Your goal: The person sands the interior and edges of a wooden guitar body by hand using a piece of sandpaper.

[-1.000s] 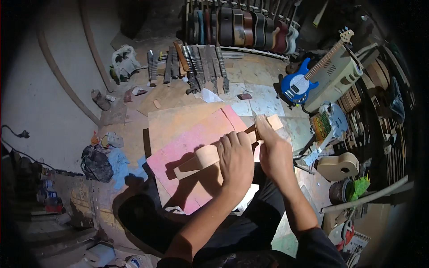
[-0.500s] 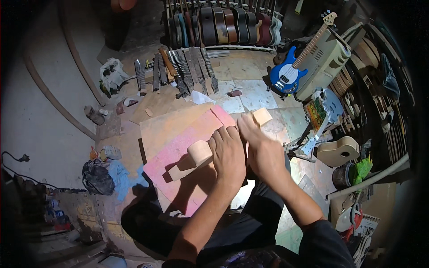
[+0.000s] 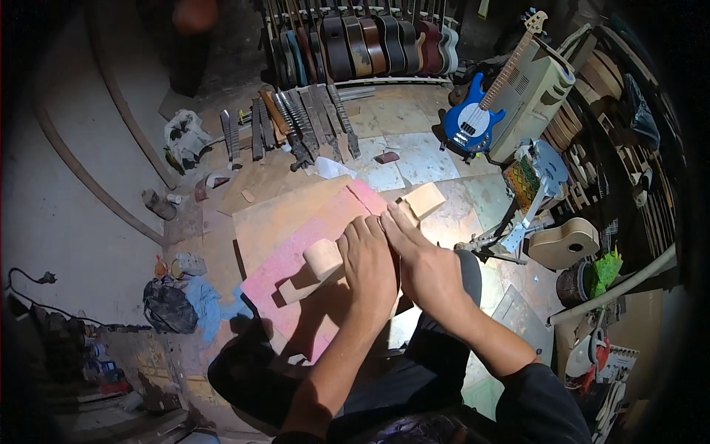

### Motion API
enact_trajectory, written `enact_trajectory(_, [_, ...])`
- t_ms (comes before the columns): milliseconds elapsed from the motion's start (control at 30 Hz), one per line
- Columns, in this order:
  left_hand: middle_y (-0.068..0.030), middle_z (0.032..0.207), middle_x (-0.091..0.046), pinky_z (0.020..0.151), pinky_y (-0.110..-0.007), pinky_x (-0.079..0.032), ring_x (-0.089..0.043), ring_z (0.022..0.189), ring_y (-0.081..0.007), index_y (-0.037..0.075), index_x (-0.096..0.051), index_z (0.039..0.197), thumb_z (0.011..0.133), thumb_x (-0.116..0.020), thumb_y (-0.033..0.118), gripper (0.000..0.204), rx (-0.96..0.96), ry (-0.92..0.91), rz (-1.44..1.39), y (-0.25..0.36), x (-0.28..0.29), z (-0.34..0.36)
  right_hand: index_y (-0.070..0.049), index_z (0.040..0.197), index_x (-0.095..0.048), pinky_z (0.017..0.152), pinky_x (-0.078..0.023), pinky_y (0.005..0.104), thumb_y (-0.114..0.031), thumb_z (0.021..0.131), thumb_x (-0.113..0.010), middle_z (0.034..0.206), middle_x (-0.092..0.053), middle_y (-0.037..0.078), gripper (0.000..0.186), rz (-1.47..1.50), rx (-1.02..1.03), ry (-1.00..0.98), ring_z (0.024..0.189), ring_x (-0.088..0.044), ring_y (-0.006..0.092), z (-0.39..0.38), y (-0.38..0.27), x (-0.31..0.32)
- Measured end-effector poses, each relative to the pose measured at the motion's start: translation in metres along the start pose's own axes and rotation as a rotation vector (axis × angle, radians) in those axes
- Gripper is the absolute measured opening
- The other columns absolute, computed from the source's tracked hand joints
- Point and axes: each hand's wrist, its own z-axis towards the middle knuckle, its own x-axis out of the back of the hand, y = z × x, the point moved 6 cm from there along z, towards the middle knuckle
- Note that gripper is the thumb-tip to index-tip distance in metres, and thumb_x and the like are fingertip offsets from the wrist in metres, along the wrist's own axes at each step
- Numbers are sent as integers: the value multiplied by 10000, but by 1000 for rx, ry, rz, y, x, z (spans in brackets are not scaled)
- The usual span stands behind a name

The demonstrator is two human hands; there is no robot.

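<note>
Piece of pale wood (image 3: 323,259), long and narrow, lies slanted across the centre of the frame over a pink board (image 3: 272,275), with a rounded block standing up near its lower-left end and a squarer block at its upper-right end. Whether its middle touches the board cannot be told. The left hand (image 3: 372,263) is palm down, its fingers curled over the middle of the wood and apparently gripping it. The right hand (image 3: 431,274) lies just beside it, fingers angled toward the upper left and meeting the left fingertips; whether it grips the wood or something hidden beneath cannot be told. A larger tan board (image 3: 255,222) extends from under the pink one. For good control, the left grip would best be firm and the wood well supported, since both ends reach past the hands and could tip. The right hand should press evenly, with fingertips clear of any edge.
</note>
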Motion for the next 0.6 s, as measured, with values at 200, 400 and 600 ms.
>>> enact_trajectory(200, [-128,1050,-598,932,-431,-472,-606,1025,-297,59,-569,1042,961,-580,92,88,9,16,-20,0,-1,-2,-94,1536,-565,751,-639,501,-86,953,-606,1530,-604,185,585,-20,9,20,911,-769,412,-1,-1,-3])
enact_trajectory(400, [-133,1061,-599,948,-436,-466,-606,1048,-307,44,-587,1068,976,-570,93,106,-13,-42,-36,8,0,-7,-102,1535,-570,770,-645,469,-70,927,-620,1541,-593,189,611,56,12,42,939,-776,392,20,23,-7])
enact_trajectory(600, [-168,1075,-622,953,-452,-478,-621,1060,-328,19,-587,1086,990,-564,106,131,-54,-36,8,0,4,2,-146,1518,-587,772,-611,549,-67,905,-624,1221,-734,239,619,147,20,26,922,-740,448,20,23,-6])
